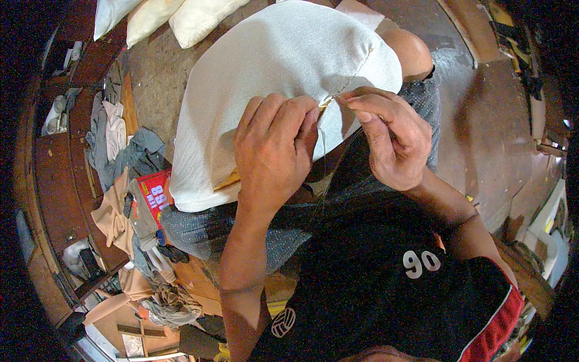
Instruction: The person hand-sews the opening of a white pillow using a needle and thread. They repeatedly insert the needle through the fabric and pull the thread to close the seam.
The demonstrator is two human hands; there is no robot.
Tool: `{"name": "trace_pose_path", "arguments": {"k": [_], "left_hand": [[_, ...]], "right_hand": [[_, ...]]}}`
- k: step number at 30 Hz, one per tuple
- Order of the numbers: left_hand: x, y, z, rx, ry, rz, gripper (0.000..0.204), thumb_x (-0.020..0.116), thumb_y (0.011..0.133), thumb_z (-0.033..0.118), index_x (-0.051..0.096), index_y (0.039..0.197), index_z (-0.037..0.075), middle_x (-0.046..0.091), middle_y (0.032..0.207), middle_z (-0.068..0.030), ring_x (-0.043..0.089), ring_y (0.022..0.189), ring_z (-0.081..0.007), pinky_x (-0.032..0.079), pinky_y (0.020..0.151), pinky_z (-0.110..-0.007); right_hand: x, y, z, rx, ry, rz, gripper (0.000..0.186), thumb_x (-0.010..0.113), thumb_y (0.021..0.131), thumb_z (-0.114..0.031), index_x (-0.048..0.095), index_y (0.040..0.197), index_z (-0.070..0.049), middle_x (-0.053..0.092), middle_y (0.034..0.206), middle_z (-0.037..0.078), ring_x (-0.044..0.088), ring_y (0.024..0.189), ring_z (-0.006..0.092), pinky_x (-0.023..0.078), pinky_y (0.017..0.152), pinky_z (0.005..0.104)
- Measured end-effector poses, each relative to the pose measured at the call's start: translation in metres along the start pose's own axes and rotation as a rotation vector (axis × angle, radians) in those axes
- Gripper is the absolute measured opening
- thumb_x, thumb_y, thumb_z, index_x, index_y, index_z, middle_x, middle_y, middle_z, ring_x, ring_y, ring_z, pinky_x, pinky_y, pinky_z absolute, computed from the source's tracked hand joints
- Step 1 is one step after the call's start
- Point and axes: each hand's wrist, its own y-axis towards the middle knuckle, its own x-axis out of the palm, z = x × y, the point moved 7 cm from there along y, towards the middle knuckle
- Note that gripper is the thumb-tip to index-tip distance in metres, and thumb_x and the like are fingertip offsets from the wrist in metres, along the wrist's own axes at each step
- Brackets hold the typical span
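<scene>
A large, plump white fabric cushion point(259, 78) lies across my lap. A seam with dark stitches point(351, 75) runs from its upper right down to between my hands. My left hand point(271, 148) is closed, its thumb and forefinger pinching the cushion's edge at the lower end of that seam, where a bit of yellowish material shows. Just right of it, my right hand point(395, 133) is closed in a pinch close to the seam. Whatever lies between its fingertips is too small to name. Thin dark thread point(324, 142) hangs below the pinched edge.
Several pale cushions point(202, 18) lie on the floor at the far left. Left of my knee are a red package point(155, 192) and heaps of loose cloth point(142, 154). Brown shelving point(57, 163) stands along the left side.
</scene>
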Motion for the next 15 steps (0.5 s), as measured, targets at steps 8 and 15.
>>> {"name": "trace_pose_path", "arguments": {"k": [8,15], "left_hand": [[0.000,0.001,-0.001,-0.003,-0.002,-0.004,0.018,0.075,0.080,0.006,0.066,0.094,0.011,0.059,0.083,-0.0069,0.057,0.078,-0.0307,0.048,0.071,-0.043],[0.000,-0.001,-0.002,0.013,0.002,0.015,0.019,0.075,0.079,0.006,0.066,0.094,0.011,0.058,0.082,-0.0069,0.057,0.078,-0.0307,0.048,0.071,-0.043]], "right_hand": [[0.002,-0.002,0.011,0.185,0.090,0.010,0.014,0.063,0.100,-0.005,0.074,0.108,-0.001,0.074,0.096,0.014,0.070,0.076,0.0235,0.056,0.069,0.0324],[0.001,0.004,0.001,0.109,0.044,-0.005,0.014,0.062,0.099,-0.003,0.073,0.108,-0.002,0.074,0.098,0.013,0.070,0.078,0.0243,0.057,0.070,0.0337]]}}
